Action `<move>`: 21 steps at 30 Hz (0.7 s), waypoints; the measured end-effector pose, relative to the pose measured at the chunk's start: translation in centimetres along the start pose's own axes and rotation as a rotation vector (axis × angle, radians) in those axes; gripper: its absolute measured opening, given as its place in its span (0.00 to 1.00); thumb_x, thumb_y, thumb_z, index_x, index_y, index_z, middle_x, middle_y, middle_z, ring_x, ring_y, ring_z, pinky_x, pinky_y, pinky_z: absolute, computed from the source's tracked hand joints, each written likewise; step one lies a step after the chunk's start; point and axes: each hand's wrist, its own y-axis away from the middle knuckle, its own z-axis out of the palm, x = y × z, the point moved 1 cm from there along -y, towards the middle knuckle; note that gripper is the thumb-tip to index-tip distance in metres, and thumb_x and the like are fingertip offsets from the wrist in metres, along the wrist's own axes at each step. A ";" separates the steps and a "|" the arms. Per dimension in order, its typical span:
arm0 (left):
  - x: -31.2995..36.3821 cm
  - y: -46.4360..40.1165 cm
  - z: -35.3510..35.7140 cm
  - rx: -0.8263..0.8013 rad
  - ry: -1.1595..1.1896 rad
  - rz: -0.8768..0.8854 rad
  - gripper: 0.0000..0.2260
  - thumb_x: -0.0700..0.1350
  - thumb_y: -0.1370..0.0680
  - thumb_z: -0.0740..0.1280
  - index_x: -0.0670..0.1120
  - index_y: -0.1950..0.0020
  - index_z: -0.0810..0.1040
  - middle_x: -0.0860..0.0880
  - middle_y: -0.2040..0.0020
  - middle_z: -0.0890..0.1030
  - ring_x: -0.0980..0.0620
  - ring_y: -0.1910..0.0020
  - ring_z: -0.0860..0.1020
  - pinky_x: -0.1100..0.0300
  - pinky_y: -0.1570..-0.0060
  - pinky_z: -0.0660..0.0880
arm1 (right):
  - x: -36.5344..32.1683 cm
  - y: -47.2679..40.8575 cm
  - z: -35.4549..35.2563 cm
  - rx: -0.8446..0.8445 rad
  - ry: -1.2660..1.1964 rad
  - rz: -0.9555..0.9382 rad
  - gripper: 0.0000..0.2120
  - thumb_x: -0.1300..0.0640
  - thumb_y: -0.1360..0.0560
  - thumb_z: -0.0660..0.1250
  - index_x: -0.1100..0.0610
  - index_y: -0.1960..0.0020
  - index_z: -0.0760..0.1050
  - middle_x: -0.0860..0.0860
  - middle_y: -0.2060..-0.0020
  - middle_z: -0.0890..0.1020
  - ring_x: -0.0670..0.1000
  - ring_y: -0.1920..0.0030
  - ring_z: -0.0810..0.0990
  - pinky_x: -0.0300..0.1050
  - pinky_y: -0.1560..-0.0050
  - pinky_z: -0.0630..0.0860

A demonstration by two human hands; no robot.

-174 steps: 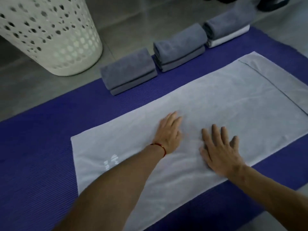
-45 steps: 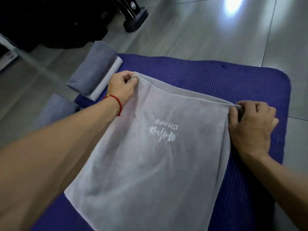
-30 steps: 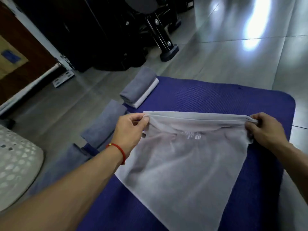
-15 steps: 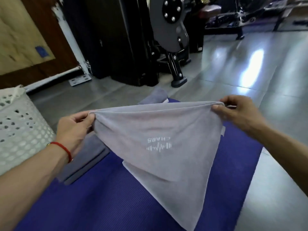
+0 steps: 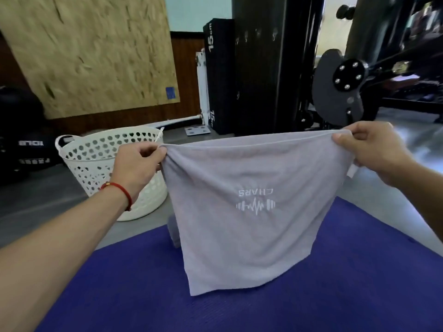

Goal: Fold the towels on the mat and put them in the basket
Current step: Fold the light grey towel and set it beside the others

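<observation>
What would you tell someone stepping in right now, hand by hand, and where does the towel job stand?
Left hand: pinching the top left corner of the grey towel.
Right hand: pinching the top right corner.
The towel hangs in the air between both, logo upside down, its lower edge just above the purple mat.
White basket stands on the floor to the left, off the mat.
A folded towel peeks out behind the held one.
Left: finish folding this towel, then put the towels in the basket.

Mat (image 5: 143,295) bare below hanging towel (image 5: 244,224); basket (image 5: 100,159) mouth open, left.
</observation>
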 end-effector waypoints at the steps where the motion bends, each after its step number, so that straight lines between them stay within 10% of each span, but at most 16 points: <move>1: 0.1 0.1 -1.0 -0.029 0.005 -0.025 0.16 0.38 0.20 0.70 0.55 0.62 0.87 0.55 0.62 0.85 0.55 0.58 0.82 0.60 0.56 0.82 | -0.3 0.0 0.4 -0.009 -0.023 0.002 0.07 0.54 0.22 0.73 0.58 0.51 0.82 0.58 0.55 0.85 0.55 0.61 0.82 0.49 0.63 0.81; 7: -1.7 1.4 -4.6 -0.136 0.147 -0.218 0.07 0.32 0.21 0.68 0.40 0.49 0.85 0.43 0.53 0.85 0.47 0.52 0.83 0.60 0.56 0.82 | -0.3 0.8 2.5 -0.048 -0.283 0.083 0.11 0.58 0.22 0.73 0.66 0.47 0.80 0.64 0.49 0.83 0.60 0.49 0.85 0.42 0.57 0.85; 13: -2.5 2.0 -4.2 -0.124 0.091 -0.246 0.13 0.32 0.22 0.70 0.42 0.38 0.82 0.43 0.57 0.81 0.49 0.54 0.82 0.55 0.53 0.84 | 0.9 0.4 3.5 -0.008 -0.141 0.112 0.09 0.51 0.22 0.74 0.58 0.51 0.82 0.57 0.51 0.86 0.59 0.59 0.88 0.53 0.54 0.86; 18: -3.7 1.0 -1.6 -0.069 0.081 -0.438 0.04 0.33 0.20 0.67 0.39 0.48 0.81 0.42 0.52 0.83 0.44 0.52 0.82 0.52 0.56 0.82 | 3.2 -0.5 5.7 -0.108 0.004 0.152 0.23 0.36 0.30 0.70 0.56 0.53 0.79 0.56 0.49 0.84 0.59 0.54 0.87 0.60 0.50 0.84; 21: -3.9 -0.9 -0.2 0.054 0.186 -0.535 0.09 0.34 0.18 0.59 0.42 0.55 0.76 0.47 0.69 0.81 0.47 0.62 0.82 0.47 0.48 0.82 | 4.2 -1.2 6.4 -0.065 -0.036 0.178 0.23 0.41 0.24 0.67 0.64 0.56 0.75 0.55 0.53 0.79 0.61 0.50 0.85 0.57 0.57 0.86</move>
